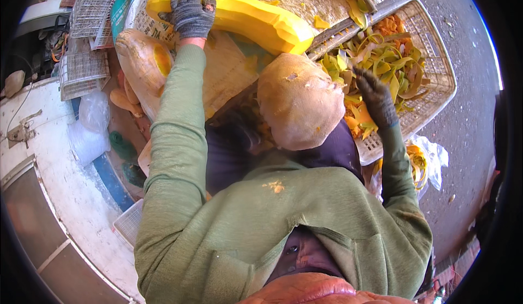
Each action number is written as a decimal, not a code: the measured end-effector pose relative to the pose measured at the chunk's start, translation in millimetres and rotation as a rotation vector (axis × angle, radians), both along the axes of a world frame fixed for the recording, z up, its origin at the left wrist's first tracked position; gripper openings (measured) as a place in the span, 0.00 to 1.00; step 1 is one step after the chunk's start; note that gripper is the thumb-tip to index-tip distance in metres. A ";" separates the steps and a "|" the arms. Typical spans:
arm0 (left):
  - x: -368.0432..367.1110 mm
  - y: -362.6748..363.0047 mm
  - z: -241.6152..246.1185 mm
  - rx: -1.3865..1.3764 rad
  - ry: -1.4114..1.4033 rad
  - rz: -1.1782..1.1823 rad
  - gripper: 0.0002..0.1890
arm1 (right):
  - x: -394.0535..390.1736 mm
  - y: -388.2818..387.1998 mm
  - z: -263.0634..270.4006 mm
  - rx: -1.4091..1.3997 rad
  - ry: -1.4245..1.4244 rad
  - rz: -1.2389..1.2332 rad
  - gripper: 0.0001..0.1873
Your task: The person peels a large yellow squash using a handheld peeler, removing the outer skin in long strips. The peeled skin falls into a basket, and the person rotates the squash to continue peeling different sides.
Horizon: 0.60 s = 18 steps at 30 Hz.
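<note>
My left hand [191, 13], in a grey knit glove, presses on the narrower end of a long peeled yellow squash [249, 17]. The squash slants across the work surface, its thick faceted end near a rounded tan thing [300, 103] over my knee, seemingly a worn pad. My right hand [376, 97], in a dark soiled glove, is above a plastic crate [443, 73] of peelings. A narrow bladed tool [344, 58], perhaps a peeler, extends from its fingers, partly blurred. Left of my left wrist lies an unpeeled tan squash [139, 54] with an orange cut patch.
Green and orange peelings [392, 64] heap inside the crate. A wooden bar [333, 40] runs along the work surface beside it. Plastic baskets [83, 71] and white bags [88, 138] stand at left. Another bag of peelings [419, 161] sits on the floor at right.
</note>
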<state>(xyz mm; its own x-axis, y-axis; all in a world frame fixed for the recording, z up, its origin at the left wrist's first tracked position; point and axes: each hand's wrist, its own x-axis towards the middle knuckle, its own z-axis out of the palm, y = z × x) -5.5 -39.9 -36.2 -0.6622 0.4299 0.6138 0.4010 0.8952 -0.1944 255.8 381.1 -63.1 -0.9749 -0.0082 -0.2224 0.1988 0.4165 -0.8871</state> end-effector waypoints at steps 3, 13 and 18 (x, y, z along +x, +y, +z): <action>-7.7 1.9 2.3 -0.022 -0.042 0.002 0.17 | -50.3 -5.2 1.7 0.139 0.415 0.141 0.16; -3.9 8.9 4.0 -0.067 0.021 0.058 0.15 | -129.5 -42.4 35.9 0.040 -0.107 0.268 0.23; -7.6 1.5 2.9 0.014 0.046 -0.086 0.16 | -44.0 -4.9 21.2 -0.079 -0.151 0.215 0.23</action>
<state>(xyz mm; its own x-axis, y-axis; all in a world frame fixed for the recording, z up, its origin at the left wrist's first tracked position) -13.1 -38.4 -33.2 -0.5946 0.4750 0.6487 0.4672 0.8608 -0.2020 211.8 376.1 -41.9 -0.9046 -0.2347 -0.3558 0.2459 0.3943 -0.8855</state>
